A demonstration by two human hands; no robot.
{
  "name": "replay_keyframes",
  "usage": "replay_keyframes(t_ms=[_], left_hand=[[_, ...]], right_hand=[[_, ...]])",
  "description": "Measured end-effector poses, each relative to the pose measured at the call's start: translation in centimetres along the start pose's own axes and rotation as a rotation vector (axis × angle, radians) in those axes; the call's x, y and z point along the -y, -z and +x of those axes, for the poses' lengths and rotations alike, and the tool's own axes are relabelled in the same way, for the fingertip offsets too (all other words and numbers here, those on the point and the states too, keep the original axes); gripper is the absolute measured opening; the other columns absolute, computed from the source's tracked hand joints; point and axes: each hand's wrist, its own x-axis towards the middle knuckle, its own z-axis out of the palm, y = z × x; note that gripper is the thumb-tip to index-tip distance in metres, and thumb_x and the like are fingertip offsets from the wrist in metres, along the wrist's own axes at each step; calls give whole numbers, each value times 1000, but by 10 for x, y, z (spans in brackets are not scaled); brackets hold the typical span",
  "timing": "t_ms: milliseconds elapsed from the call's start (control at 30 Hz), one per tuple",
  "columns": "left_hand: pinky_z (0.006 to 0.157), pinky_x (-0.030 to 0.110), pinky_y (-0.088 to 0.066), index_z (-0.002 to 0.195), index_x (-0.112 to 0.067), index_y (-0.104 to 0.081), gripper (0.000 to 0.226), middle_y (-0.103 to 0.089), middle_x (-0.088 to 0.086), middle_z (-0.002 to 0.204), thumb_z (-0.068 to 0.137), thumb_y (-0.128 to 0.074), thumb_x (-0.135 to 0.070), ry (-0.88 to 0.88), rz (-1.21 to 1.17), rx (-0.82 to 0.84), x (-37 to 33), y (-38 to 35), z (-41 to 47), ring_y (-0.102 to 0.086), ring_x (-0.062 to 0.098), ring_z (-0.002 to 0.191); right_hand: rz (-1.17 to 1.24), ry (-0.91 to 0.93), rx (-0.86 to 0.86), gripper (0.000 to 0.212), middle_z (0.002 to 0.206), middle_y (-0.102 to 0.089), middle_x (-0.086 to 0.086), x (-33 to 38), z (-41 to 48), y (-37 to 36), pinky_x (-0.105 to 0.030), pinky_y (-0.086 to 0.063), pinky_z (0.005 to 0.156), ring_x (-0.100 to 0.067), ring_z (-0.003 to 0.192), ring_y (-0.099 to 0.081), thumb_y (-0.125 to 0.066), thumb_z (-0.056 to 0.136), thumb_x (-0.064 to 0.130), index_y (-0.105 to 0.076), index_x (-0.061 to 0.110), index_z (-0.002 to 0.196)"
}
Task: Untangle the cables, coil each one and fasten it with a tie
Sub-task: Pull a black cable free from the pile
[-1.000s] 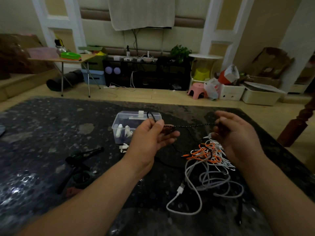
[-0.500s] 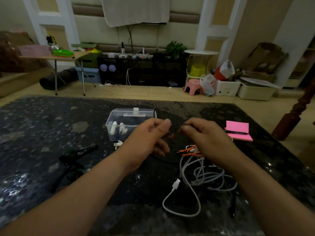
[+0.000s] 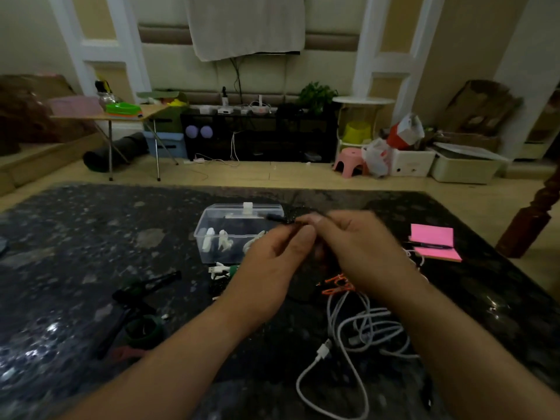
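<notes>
Being pinched by fingertips of left hand (image 3: pixel 272 268) and right hand (image 3: pixel 363 253), black cable (image 3: pixel 279 218) is being held at clear box (image 3: pixel 212 225) right end; white cables (image 3: pixel 363 325) lying nearer on dark stone table (image 3: pixel 91 237), cluttered room behind.

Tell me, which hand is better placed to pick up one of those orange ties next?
The right hand, probably. The orange ties lie just below it, while the left hand sits nearer the clear box. Both pinch the black cable, so one must let go first.
</notes>
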Motion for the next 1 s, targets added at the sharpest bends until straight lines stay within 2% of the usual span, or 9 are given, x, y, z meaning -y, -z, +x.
replay_keyframes(t_ms=[133, 233, 300, 500, 633, 733, 800, 867, 1000], left_hand=[[87, 17, -57, 126, -24, -74, 30, -79, -7, 116, 110, -49, -32, 62, -19, -69, 6, 6, 3, -73, 4, 111], [90, 24, -60, 119, -16, -76, 32, -81, 0, 110, 112, -46, -27, 100, -9, -82, 7, 14, 5, -75, 12, 106], [83, 18, -59, 116, -13, -74, 31, -81, 2, 103, 113, -45, -21, 98, 66, -90, 6, 18, 6, -76, 13, 99], [53, 17, -50, 113, -7, -64, 22, -61, 2, 75, 113, -44, -17, 158, 175, 2, 6, 26, 6, -60, 2, 60], [77, 24, -61, 111, -8, -71, 24, -71, 3, 85, 112, -48, -17, 127, 156, -78, 10, 34, 9, -68, 13, 82], [81, 34, -63, 108, -6, -70, 25, -63, 4, 73, 112, -47, -16, 192, 54, -130, 13, 40, 11, -65, 18, 77], [64, 31, -59, 111, -4, -67, 25, -48, 0, 61, 112, -45, -17, 235, 21, -120, 13, 44, 10, -52, 16, 60], [43, 24, -36, 108, -6, -65, 25, -34, -2, 59, 112, -45, -20, 275, 31, -80, 13, 49, 10, -31, 12, 51], [39, 21, -22, 94, -12, -61, 22, -32, -2, 58, 109, -48, -20, 294, -68, -91, 13, 51, 12, -25, 10, 46]], right_hand=[[-30, -70, 159, 51, 58, -63, 7, -13, -5, -23, -29, -41, 57, -2, 50, -52, -48, 109, 51, -75, 19, 79], [58, -98, 110, 50, 66, -73, 4, -13, -5, -25, -33, -51, 65, -6, 59, -65, -49, 109, 49, -76, 20, 78], [224, -170, 24, 46, 75, -79, -1, -12, -2, -22, -36, -57, 79, -13, 73, -75, -49, 110, 41, -79, 17, 85], [567, -346, -26, 37, 66, -65, -3, -18, 3, -23, -42, -55, 79, -27, 80, -72, -49, 110, 31, -70, 10, 88], [1049, -393, -60, 35, 68, -59, -3, -22, 6, -16, -42, -54, 83, -22, 77, -68, -48, 106, 25, -55, 16, 72], [1248, -414, -100, 38, 57, -35, 4, -27, 9, -4, -31, -49, 60, -14, 51, -44, -47, 105, 31, -46, 21, 69], [1262, -383, -131, 40, 55, -27, 6, -31, 11, 2, -23, -31, 41, -10, 45, -30, -47, 106, 32, -46, 22, 68], [1221, -340, -206, 39, 55, -26, 7, -39, 15, 11, -21, -20, 38, -9, 45, -26, -47, 107, 34, -49, 21, 70], [904, -272, -255, 34, 59, -37, 4, -53, 17, 28, -25, -33, 46, -12, 53, -37, -47, 109, 35, -66, 14, 91]])
